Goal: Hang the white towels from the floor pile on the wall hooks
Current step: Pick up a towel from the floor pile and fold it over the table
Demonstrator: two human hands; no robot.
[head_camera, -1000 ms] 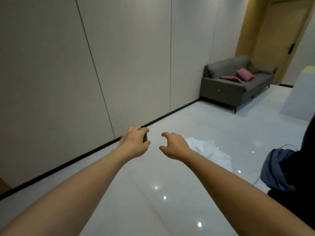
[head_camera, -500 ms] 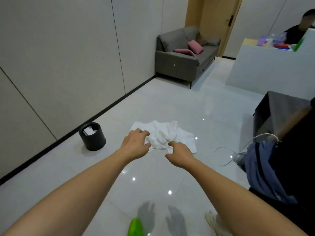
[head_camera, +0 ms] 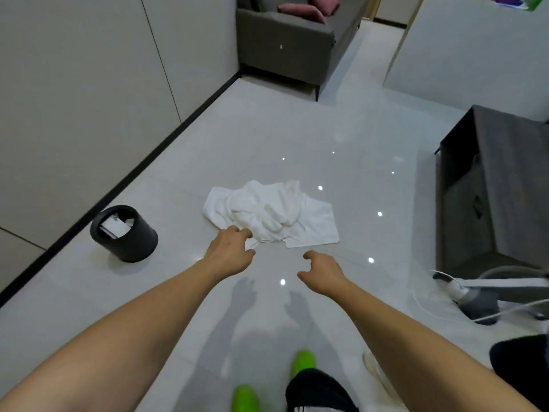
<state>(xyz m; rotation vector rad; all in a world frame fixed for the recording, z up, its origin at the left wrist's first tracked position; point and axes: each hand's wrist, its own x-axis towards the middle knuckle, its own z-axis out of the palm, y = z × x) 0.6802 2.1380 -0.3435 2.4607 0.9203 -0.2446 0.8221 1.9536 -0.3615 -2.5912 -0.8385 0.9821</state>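
A crumpled pile of white towels lies on the glossy white floor in the middle of the view. My left hand reaches out with loosely curled fingers, its fingertips over the pile's near left edge; it holds nothing that I can see. My right hand hovers just short of the pile's near right corner, fingers loosely curled and empty. Both hands cast shadows on the floor closer to me, so they are above the floor. No wall hooks are in view.
A black bin with paper in it stands by the left wall. A grey sofa sits at the far end. A dark cabinet and a grey device with a white cable are on the right. My green shoes are below.
The view has tilted down and come closer to the towel pile. Both hands have dropped lower and spread apart; the right hand now sits off the towels' near edge.
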